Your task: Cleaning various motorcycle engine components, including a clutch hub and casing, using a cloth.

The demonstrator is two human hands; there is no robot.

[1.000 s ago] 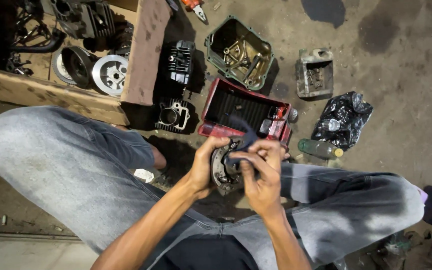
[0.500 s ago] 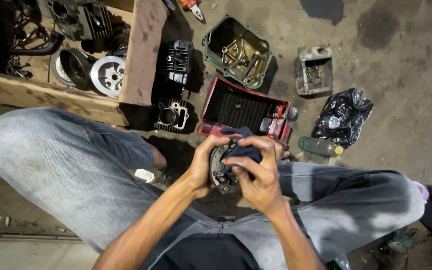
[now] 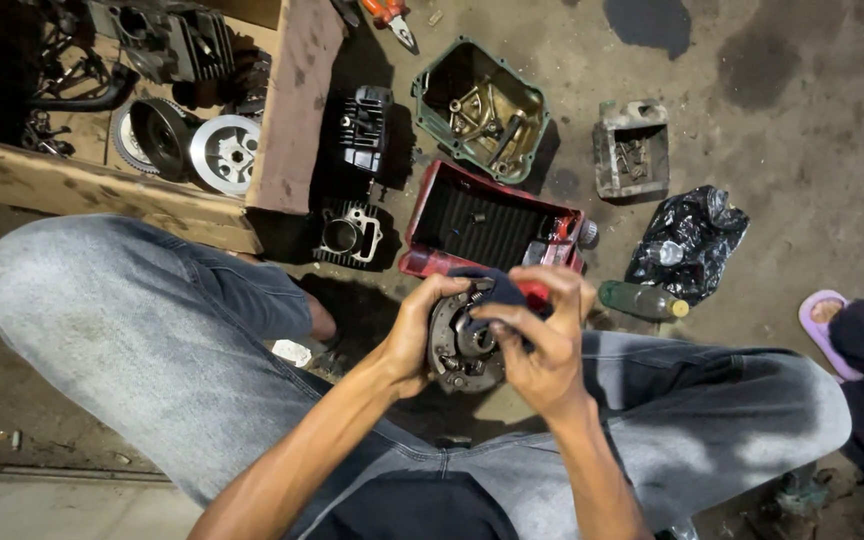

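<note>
Both hands meet over the person's lap on a round, greasy metal clutch part [image 3: 460,345]. The left hand [image 3: 420,335] cups its outer rim, fingers curled shut around the edge, while the right hand [image 3: 542,345] presses a dark blue rag [image 3: 497,290] against its face, fingertips pinched on the cloth. Just beyond the grip lies a red tray [image 3: 487,225]; farther out sits a green pan [image 3: 477,105] of metal pieces. To the right of the grip are a small green bottle [image 3: 642,300] and a black plastic bag [image 3: 687,240].
</note>
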